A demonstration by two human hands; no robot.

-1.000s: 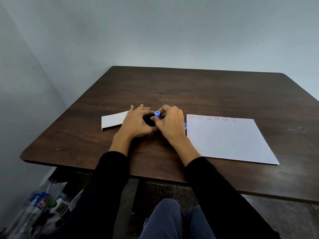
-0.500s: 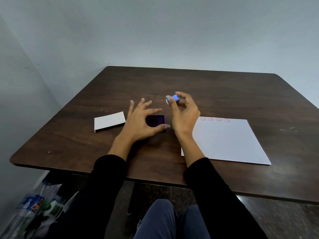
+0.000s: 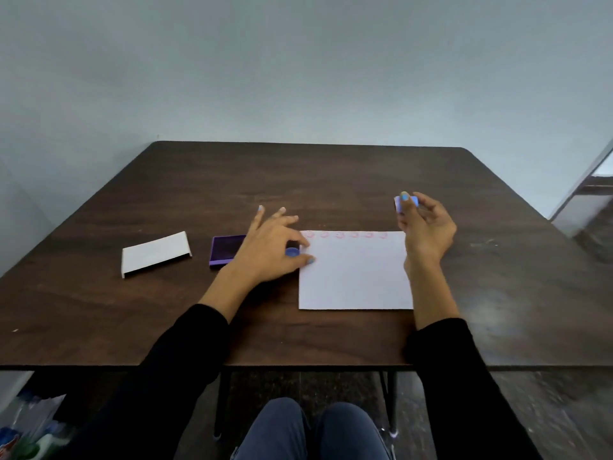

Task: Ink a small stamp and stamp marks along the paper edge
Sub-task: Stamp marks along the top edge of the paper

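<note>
A white paper sheet (image 3: 355, 273) lies on the dark wooden table (image 3: 298, 180), with a row of several red stamp marks (image 3: 345, 234) along its far edge. My right hand (image 3: 428, 227) is raised above the sheet's far right corner, pinching a small blue stamp (image 3: 407, 203) in its fingertips. My left hand (image 3: 272, 247) rests with fingers spread at the paper's left edge, thumb on the sheet; a small blue cap (image 3: 292, 252) lies under its palm. The purple ink pad (image 3: 224, 250) sits open just left of that hand.
A white lid or card (image 3: 156, 254) lies tilted on the table to the left of the ink pad. Plastic bottles in a bag (image 3: 23, 429) sit on the floor at the lower left. My knees (image 3: 315, 433) show below the table's near edge.
My right hand carried the stamp from beside the ink pad rightwards to above the paper's far right corner. My left hand left the ink pad and settled on the paper's left edge.
</note>
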